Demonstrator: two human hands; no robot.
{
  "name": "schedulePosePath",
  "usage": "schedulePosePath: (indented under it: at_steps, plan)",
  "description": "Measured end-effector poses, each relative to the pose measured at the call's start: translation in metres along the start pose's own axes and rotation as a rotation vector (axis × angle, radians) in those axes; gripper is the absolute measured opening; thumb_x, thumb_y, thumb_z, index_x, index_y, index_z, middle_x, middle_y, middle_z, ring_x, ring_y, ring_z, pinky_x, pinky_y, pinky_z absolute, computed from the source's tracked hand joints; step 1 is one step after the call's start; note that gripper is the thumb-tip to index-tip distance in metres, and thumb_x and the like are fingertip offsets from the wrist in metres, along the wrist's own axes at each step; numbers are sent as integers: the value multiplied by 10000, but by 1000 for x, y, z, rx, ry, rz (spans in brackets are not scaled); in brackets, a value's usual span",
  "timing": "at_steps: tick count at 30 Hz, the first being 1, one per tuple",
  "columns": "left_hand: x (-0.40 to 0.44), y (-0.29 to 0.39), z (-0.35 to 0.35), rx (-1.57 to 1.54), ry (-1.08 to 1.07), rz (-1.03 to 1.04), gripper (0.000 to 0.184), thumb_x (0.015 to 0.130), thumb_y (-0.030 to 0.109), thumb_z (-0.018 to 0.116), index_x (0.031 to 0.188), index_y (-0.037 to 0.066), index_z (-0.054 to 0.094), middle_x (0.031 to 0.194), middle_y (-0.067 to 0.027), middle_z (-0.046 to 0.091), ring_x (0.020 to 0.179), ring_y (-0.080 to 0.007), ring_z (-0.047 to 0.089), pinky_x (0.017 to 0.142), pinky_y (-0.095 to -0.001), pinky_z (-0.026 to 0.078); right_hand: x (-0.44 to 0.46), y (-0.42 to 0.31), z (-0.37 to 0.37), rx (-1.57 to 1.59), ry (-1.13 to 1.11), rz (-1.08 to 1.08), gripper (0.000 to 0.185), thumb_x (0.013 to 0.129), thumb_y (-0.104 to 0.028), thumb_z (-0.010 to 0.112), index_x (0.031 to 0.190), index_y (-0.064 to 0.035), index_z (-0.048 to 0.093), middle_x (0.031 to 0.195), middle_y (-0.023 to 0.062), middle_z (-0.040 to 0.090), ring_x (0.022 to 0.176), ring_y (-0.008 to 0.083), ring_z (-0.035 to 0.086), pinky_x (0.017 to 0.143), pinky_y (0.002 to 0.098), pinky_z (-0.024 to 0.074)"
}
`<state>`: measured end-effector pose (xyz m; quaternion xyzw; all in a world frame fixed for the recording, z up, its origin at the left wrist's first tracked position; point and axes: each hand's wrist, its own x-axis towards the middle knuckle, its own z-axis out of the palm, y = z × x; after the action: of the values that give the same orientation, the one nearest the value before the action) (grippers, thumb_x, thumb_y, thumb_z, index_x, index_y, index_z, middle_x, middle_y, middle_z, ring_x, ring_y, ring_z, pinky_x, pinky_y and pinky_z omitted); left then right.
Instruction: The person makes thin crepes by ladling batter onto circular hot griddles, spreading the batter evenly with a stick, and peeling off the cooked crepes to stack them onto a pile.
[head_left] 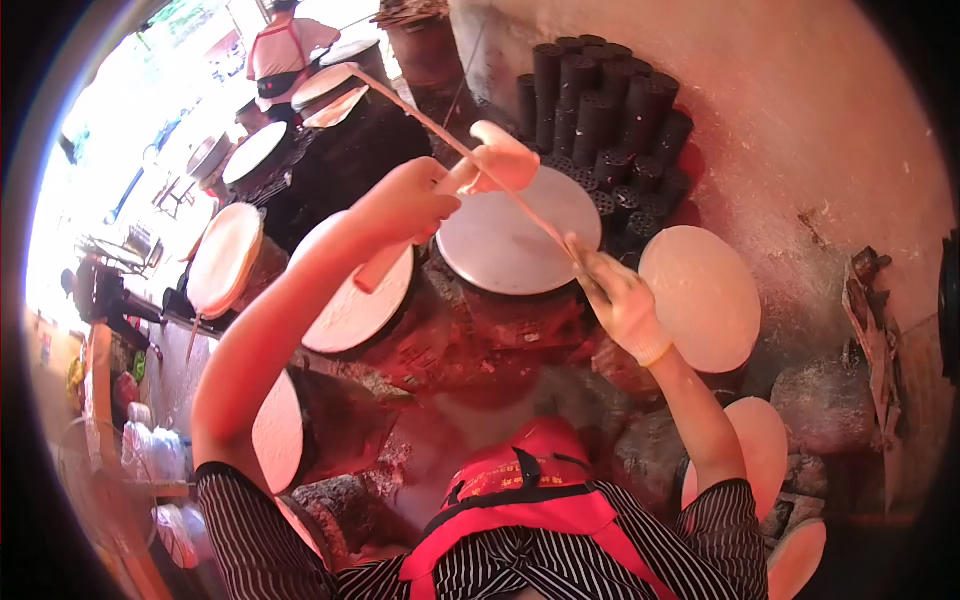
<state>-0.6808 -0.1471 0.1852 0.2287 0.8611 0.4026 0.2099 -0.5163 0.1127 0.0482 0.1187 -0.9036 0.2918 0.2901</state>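
My left hand (pixel 415 203), bare, is closed round a thick pinkish rod (pixel 378 268). At the rod's far end is a pale, soft-looking wad (pixel 505 160); I cannot tell whether it is cloth or dough. My right hand (pixel 622 305), in a whitish glove with a yellow cuff, grips the near end of a long thin stick (pixel 425 118). The stick slants up to the left, crossing in front of the wad. Beneath both hands lies a round grey griddle (pixel 520 240), its top bare. Left of it, partly behind my left forearm, a pale round sheet (pixel 365 305) covers another griddle.
More pale rounds lie about: one at right (pixel 700 298), one at lower left (pixel 277 432), one at lower right (pixel 755 450). Black honeycomb coal briquettes (pixel 600 100) stand stacked by the wall. At upper left a person (pixel 285 55) stands beside more griddles.
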Motion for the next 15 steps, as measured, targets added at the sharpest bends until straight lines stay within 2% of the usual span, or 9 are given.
schedulePosePath:
  at_steps: [2, 5, 6, 7, 9, 11, 13, 14, 15]
  plan:
    - [53, 12, 30, 239, 26, 64, 322, 835, 109, 708, 1083, -34, 563, 737, -64, 601, 573, -142, 602, 500, -306, 489, 25, 26, -17, -171, -136, 210, 549, 958, -141, 587, 1477, -269, 466, 1094, 130, 684, 912, 377, 664, 778, 427, 553]
    - [120, 5, 76, 227, 68, 108, 320, 813, 71, 717, 1079, -17, 563, 746, -84, 628, 568, -149, 620, 487, -309, 500, 22, 109, -6, -51, 20, 240, 544, 970, -155, 578, 1485, -280, 455, 1071, 160, 673, 877, 379, 654, 746, 431, 551]
    - [140, 4, 91, 169, 44, 67, 335, 804, 54, 721, 1087, -26, 560, 748, -91, 638, 569, -151, 629, 472, -304, 499, 14, 133, -6, 80, -133, 521, 504, 996, -191, 573, 1485, -261, 471, 1064, 118, 707, 835, 335, 681, 729, 406, 550]
    - [159, -9, 108, 74, 32, 66, 356, 792, 30, 720, 1096, -46, 550, 755, -102, 649, 567, -154, 635, 448, -298, 491, 1, 152, -1, 83, -134, 532, 504, 996, -191, 573, 1485, -261, 471, 1064, 118, 707, 835, 335, 681, 729, 406, 550]
    - [187, -29, 142, -88, 63, 30, 359, 732, 64, 708, 1054, -44, 591, 744, -141, 685, 577, -209, 679, 491, -344, 525, -35, 182, 19, 920, -141, 1246, 472, 1019, -203, 568, 1484, -210, 485, 1186, 50, 714, 861, 256, 707, 746, 351, 551]
    - [206, -55, 180, -235, 100, 3, 366, 728, 43, 704, 1062, -49, 587, 718, -134, 675, 532, -196, 653, 446, -331, 504, -78, 179, 59, 792, -41, 1236, 467, 1027, -169, 557, 1489, -175, 486, 1330, 25, 647, 1026, 185, 673, 860, 281, 525]
    - [216, -70, 212, -286, 191, -73, 371, 750, 63, 687, 1087, -54, 584, 678, -122, 654, 486, -160, 611, 401, -331, 471, -130, 204, 122, 390, 232, 650, 493, 1026, -122, 534, 1510, -165, 451, 1468, 61, 542, 1208, 156, 594, 972, 247, 468]
    - [222, -77, 223, -258, 166, -148, 374, 757, 76, 677, 1096, -46, 578, 707, -135, 667, 525, -207, 636, 446, -354, 493, -126, 189, 122, 425, 217, 739, 508, 1025, -123, 517, 1522, -143, 419, 1543, 89, 456, 1358, 189, 496, 1069, 274, 408]
    - [229, -84, 230, -231, 144, -222, 376, 764, 88, 666, 1106, -38, 572, 735, -149, 680, 565, -254, 661, 490, -377, 515, -119, 182, 125, 393, 141, 852, 484, 1043, -140, 496, 1505, -25, 406, 1564, 107, 421, 1437, 184, 387, 1160, 287, 295]
